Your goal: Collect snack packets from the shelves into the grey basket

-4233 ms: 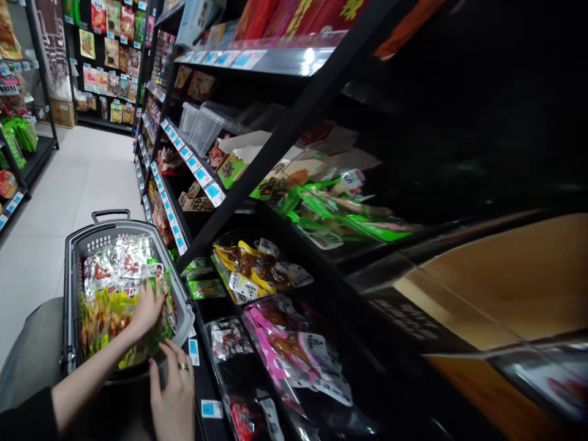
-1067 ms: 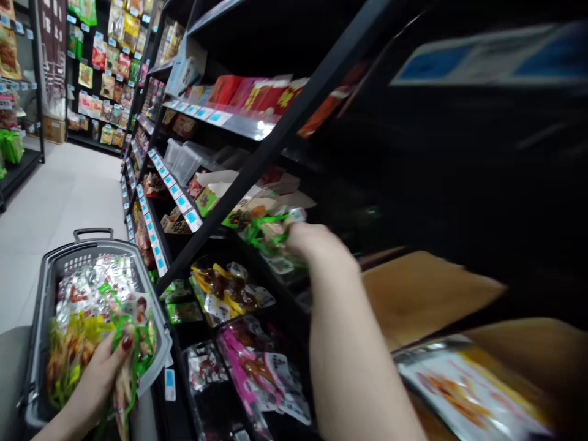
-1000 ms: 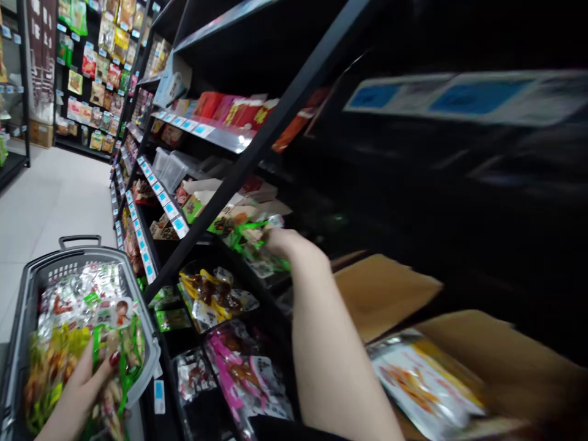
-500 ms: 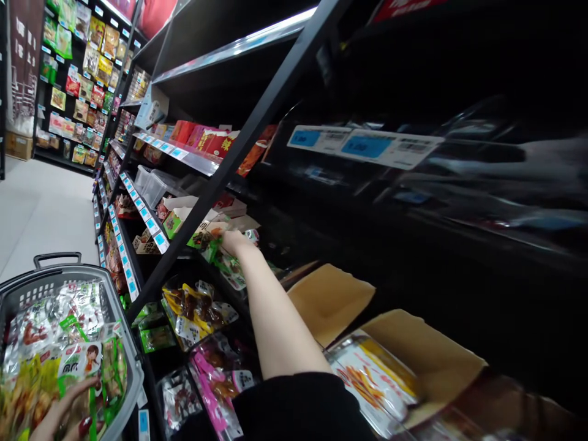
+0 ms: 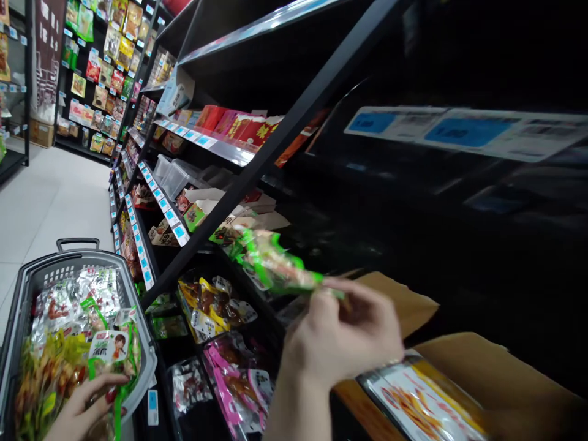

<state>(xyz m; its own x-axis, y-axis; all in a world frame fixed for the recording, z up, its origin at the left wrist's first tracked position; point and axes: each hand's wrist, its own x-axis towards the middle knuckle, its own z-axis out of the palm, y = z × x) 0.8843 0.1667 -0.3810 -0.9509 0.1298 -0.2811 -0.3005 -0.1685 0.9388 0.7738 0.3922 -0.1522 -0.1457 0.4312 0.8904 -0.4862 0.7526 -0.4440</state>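
Note:
My right hand (image 5: 344, 331) pinches one end of a green-edged snack packet (image 5: 280, 260), blurred by motion, above the shelf bins. My left hand (image 5: 89, 404) is over the near end of a grey shopping basket (image 5: 149, 361), its fingers closed on a green-edged snack packet with a white label (image 5: 108, 346). Silver packets (image 5: 57, 303) and yellow packets (image 5: 55, 367) fill the rest of the basket. Below the right hand's packet lie yellow packets (image 5: 209, 312) and pink packets (image 5: 241, 383) in black bins.
A slanting black shelf post (image 5: 275, 144) stands between me and the left-hand shelves. Open cardboard boxes (image 5: 496, 373) are at the lower right, one with a flat white-and-yellow pack (image 5: 418, 398). A pale aisle floor (image 5: 68, 184) runs off to the far left.
My right hand has drawn back toward me from the shelf bin, bringing a green-edged packet out. My left hand stays at the basket. The view has shifted, so the basket appears further right.

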